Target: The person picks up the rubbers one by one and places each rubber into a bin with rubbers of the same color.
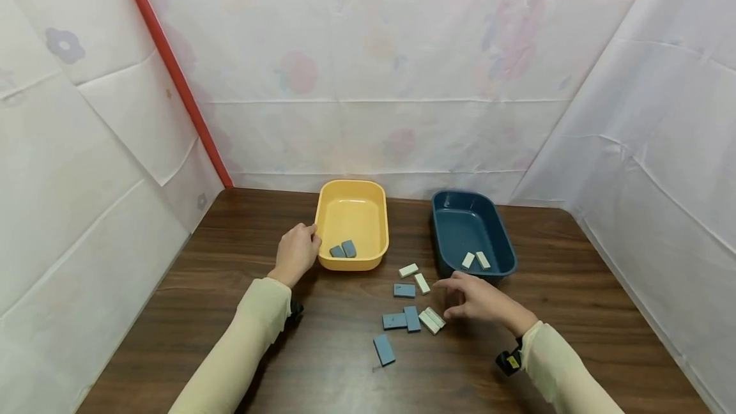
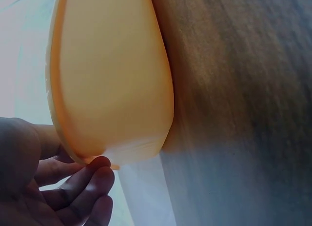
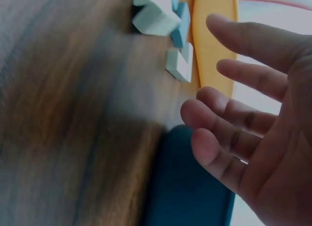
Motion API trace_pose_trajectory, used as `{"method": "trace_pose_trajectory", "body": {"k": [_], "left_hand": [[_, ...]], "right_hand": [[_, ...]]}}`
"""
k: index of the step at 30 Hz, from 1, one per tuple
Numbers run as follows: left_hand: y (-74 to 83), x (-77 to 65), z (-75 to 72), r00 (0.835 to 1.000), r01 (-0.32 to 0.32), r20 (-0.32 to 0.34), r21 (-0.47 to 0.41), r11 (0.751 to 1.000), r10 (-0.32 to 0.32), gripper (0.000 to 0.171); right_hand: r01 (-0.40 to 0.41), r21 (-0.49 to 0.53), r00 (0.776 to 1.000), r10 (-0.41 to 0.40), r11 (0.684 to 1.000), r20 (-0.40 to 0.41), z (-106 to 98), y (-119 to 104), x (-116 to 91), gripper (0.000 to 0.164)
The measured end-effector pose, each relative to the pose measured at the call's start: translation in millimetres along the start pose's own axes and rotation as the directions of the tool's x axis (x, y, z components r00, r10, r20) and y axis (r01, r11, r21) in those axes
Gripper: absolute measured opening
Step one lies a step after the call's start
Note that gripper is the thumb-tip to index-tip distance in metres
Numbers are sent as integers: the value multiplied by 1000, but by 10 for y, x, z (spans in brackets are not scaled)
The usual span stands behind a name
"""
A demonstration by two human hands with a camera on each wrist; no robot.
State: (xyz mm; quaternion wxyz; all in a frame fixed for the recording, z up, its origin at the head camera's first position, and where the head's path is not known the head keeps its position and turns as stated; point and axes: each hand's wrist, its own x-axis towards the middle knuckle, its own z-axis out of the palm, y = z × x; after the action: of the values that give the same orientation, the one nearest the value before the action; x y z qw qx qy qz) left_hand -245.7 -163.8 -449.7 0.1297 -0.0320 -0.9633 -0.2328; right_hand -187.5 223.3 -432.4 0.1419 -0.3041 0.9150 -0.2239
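Observation:
My left hand (image 1: 298, 252) holds the left rim of a yellow bin (image 1: 352, 264); in the left wrist view, fingers (image 2: 80, 189) bend around its edge. Two grey-blue blocks (image 1: 349, 248) lie inside that bin. Fingers spread and holding nothing, my right hand (image 1: 480, 299) hovers over the table in front of a dark blue bin (image 1: 506, 235). This bin contains two white blocks (image 1: 483, 260). Just left of the right fingertips, a pair of white blocks (image 1: 432, 320) lies side by side. Two more white blocks (image 1: 422, 283) rest between the bins' near ends.
Several grey-blue blocks lie on the brown wooden table (image 1: 322, 363), including two touching blocks (image 1: 394, 321), one nearer the front (image 1: 384, 349) and one farther back (image 1: 404, 291). White patterned sheets (image 1: 368, 82) enclose the back and sides. A red strip (image 1: 172, 69) runs up the left corner.

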Motion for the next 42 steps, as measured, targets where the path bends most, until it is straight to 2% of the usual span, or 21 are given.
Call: {"method": "trace_pose_trajectory", "body": {"k": [7, 13, 21, 25, 36, 42], "left_hand": [[18, -4, -21, 999, -37, -31, 8, 999, 37, 33], [16, -10, -21, 998, -43, -42, 13, 999, 44, 32], [20, 22, -6, 1000, -22, -8, 13, 1000, 22, 34], [34, 28, -11, 999, -33, -13, 8, 999, 33, 33], [31, -6, -39, 999, -38, -29, 5, 999, 38, 33], [34, -36, -33, 999, -30, -22, 1, 1000, 30, 33]], "right_hand": [[-1, -30, 999, 2, 1000, 34, 56, -37, 34, 56], [-4, -13, 998, 5, 1000, 66, 101, -27, 51, 55], [15, -41, 997, -12, 999, 72, 175, -4, 66, 48], [17, -60, 998, -13, 998, 61, 188, 8, 64, 47], [-11, -23, 996, 13, 1000, 93, 211, -6, 89, 46], [-1, -1, 993, 2, 1000, 120, 238, -27, 100, 53]]}}
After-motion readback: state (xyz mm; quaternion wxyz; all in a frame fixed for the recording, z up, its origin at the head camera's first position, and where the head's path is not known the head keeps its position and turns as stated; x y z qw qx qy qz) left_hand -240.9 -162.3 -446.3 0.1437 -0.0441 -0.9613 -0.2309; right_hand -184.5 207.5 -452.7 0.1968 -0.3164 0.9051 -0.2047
